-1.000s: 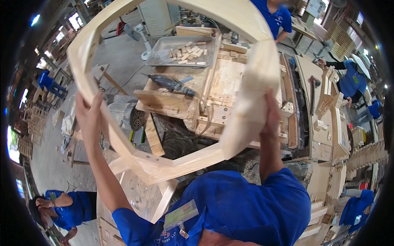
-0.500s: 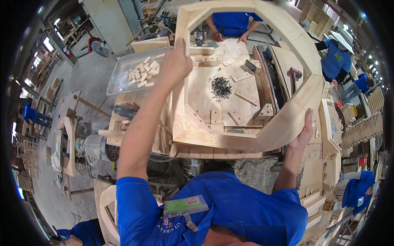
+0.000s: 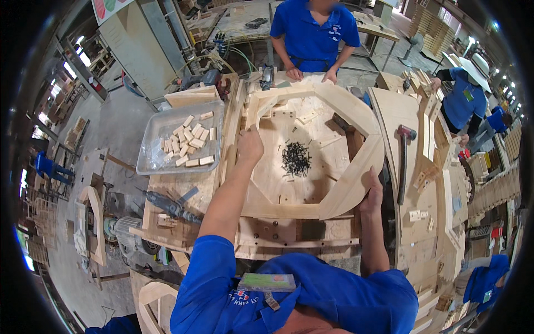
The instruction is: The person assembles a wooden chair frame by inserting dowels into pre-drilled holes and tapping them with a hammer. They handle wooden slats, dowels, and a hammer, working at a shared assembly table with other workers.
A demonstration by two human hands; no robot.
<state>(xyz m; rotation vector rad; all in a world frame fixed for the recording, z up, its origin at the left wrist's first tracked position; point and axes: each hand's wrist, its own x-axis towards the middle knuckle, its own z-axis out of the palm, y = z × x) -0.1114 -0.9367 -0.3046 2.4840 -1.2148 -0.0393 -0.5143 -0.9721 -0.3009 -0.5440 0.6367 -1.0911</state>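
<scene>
A pale wooden frame (image 3: 356, 186) with several straight sides and one rounded corner is in both my hands above the workbench. My left hand (image 3: 251, 146) is closed around its left side, while my right hand (image 3: 372, 191) grips its right side near the rounded corner. Through the frame's opening a pile of black screws (image 3: 296, 159) shows on the board. Small drilled wooden blocks (image 3: 283, 116) lie around the pile, partly covered by the frame.
Left of the frame are a clear plastic tub (image 3: 179, 170) of small wood pieces and a power drill (image 3: 169, 205). A hammer (image 3: 404, 161) lies on the right. Across the bench stands a co-worker in a blue shirt (image 3: 315, 36); another person (image 3: 466, 96) works at the right.
The wooden frame has come down and flatter over the bench, both hands still on it. My view has tilted up, showing more of the co-worker opposite.
</scene>
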